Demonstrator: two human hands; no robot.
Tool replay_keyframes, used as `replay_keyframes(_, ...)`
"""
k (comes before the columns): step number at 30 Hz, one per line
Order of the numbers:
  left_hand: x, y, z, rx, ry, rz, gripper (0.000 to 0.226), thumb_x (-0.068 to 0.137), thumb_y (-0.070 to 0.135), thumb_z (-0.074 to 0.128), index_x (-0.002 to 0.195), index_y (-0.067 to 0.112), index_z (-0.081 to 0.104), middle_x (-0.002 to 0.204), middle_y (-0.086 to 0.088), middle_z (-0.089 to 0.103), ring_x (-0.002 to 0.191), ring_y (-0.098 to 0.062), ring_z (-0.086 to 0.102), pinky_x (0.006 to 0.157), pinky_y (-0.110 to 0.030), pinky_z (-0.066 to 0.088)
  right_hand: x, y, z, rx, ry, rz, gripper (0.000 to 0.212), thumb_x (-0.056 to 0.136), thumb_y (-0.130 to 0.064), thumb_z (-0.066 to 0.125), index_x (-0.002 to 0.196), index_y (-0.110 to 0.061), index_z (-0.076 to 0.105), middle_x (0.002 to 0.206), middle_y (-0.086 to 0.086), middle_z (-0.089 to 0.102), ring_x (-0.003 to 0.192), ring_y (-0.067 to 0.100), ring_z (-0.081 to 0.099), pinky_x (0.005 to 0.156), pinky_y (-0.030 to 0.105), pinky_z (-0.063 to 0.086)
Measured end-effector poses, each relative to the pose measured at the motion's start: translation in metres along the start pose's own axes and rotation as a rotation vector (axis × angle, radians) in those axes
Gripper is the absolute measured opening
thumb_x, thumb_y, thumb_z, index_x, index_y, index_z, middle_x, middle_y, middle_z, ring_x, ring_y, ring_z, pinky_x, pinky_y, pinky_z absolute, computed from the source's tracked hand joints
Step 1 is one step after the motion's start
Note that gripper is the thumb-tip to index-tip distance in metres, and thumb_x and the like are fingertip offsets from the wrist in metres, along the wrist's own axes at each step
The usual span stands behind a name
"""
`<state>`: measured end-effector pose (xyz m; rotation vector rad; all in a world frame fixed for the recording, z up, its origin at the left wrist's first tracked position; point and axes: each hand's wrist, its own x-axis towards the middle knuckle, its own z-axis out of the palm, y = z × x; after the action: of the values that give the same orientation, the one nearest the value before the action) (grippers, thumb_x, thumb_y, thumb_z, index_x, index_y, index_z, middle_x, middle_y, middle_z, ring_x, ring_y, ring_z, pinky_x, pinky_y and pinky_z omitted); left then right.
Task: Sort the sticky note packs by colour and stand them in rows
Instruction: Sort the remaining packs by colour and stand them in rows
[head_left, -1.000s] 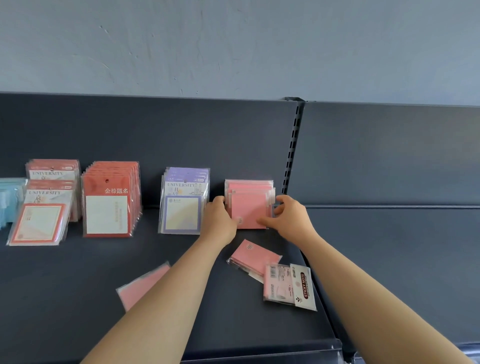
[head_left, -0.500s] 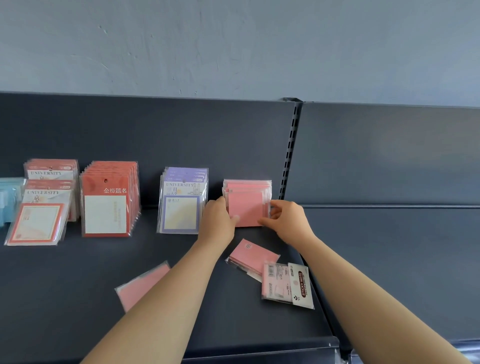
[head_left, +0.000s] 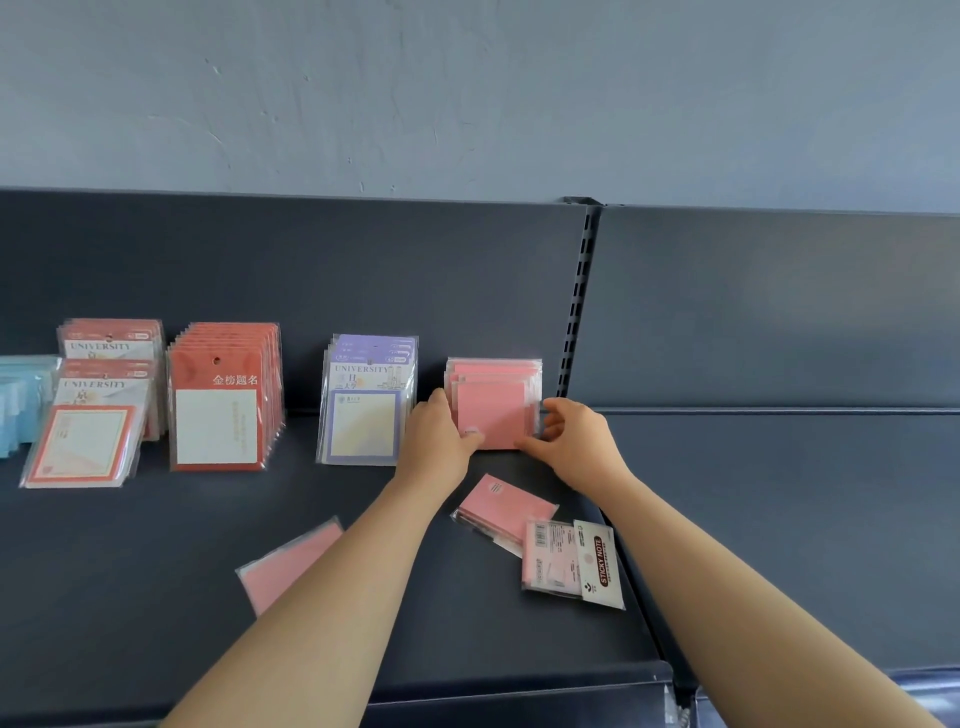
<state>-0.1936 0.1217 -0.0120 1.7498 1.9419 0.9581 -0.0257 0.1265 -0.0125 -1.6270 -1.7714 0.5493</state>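
A row of pink sticky note packs (head_left: 493, 402) stands against the back panel of the dark shelf (head_left: 156, 597). My left hand (head_left: 436, 441) grips the row's lower left side, thumb on the front pack. My right hand (head_left: 571, 441) holds its lower right corner with curled fingers. Loose pink packs lie flat nearer me: one (head_left: 501, 512) below the row, one (head_left: 569, 564) face down with a white "STICKY NOTE" label, one (head_left: 291, 566) partly hidden by my left forearm. Standing rows to the left: purple packs (head_left: 366, 410), red packs (head_left: 223, 405), red-framed "UNIVERSITY" packs (head_left: 93, 415).
Light blue packs (head_left: 23, 400) sit at the far left edge. A slotted upright (head_left: 576, 312) divides this shelf from the neighbouring shelf (head_left: 779, 519) on the right. The shelf's front lip (head_left: 467, 686) runs below my arms.
Both hands stay on the pink row; the right hand has slid slightly lower along its right edge, and the row looks squared up a little more.
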Motion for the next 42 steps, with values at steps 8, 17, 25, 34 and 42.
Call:
replay_keyframes(8,-0.014,0.012,-0.025,-0.059,0.022,0.025,0.061,0.085,0.023,0.073,0.135,0.006,0.044,0.134,-0.01,0.052,0.123,-0.026,0.051,0.097,-0.034,0.041,-0.009,-0.011,-0.012,-0.109,0.033,-0.023,0.07,0.081,-0.041,0.073,0.139,-0.014,0.045,0.128,0.003,0.051,0.109,0.017,0.054,0.09,0.029,0.046)
replay_keyframes(17,-0.057,-0.032,-0.112,0.131,-0.155,-0.056,0.071,0.075,0.036,0.08,0.136,0.014,0.049,0.135,-0.001,0.055,0.118,-0.019,0.055,0.095,-0.031,0.044,-0.047,-0.046,-0.016,-0.188,-0.179,-0.08,0.066,0.08,-0.036,0.074,0.137,-0.013,0.05,0.135,0.002,0.056,0.119,0.018,0.055,0.099,0.03,0.045)
replay_keyframes(25,-0.09,-0.067,-0.15,0.563,-0.49,-0.211,0.053,0.064,0.047,0.081,0.099,0.011,0.061,0.093,-0.001,0.059,0.08,-0.019,0.056,0.069,-0.028,0.045,-0.077,-0.076,0.018,-0.131,-0.264,-0.122,0.059,0.081,-0.031,0.073,0.133,-0.01,0.055,0.134,0.003,0.058,0.12,0.017,0.055,0.098,0.024,0.042)
replay_keyframes(34,-0.102,-0.061,-0.138,0.106,-0.305,-0.004,0.047,0.072,0.011,0.079,0.103,0.029,0.049,0.106,0.004,0.056,0.087,-0.016,0.06,0.067,-0.031,0.055,-0.092,-0.081,0.018,0.061,-0.289,-0.085,0.05,0.083,-0.022,0.073,0.13,-0.013,0.057,0.118,0.0,0.065,0.1,0.008,0.06,0.088,0.017,0.044)
replay_keyframes(42,-0.076,0.005,-0.097,-0.366,-0.125,0.048,0.04,0.077,0.006,0.075,0.107,0.02,0.052,0.09,0.006,0.067,0.075,-0.01,0.061,0.058,-0.021,0.044,-0.086,-0.067,-0.037,0.217,-0.215,-0.027,0.013,0.086,-0.021,0.069,0.098,-0.018,0.068,0.083,0.002,0.075,0.068,0.012,0.061,0.073,0.033,0.056)
